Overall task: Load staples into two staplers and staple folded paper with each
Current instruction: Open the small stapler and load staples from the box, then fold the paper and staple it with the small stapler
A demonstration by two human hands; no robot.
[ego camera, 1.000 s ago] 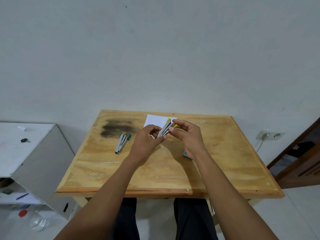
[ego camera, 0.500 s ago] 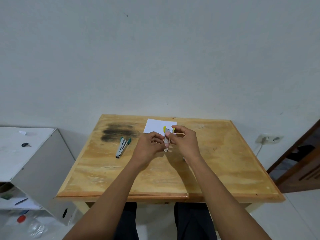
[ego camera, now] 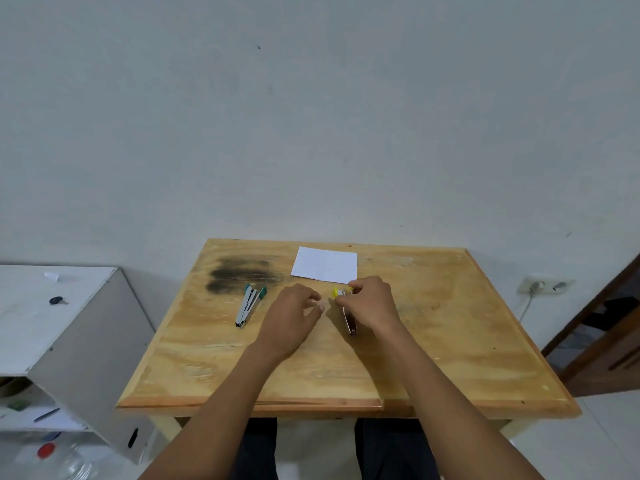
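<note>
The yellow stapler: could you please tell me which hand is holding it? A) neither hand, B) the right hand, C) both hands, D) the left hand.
B: the right hand pinches the yellow stapler at its yellow end, while the left hand is beside it with a gap between them.

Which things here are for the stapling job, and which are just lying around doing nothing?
For the job: yellow stapler, pinched by the right hand; green stapler; white paper.
Just lying about: white cabinet; wall socket; red-capped bottle.
</note>
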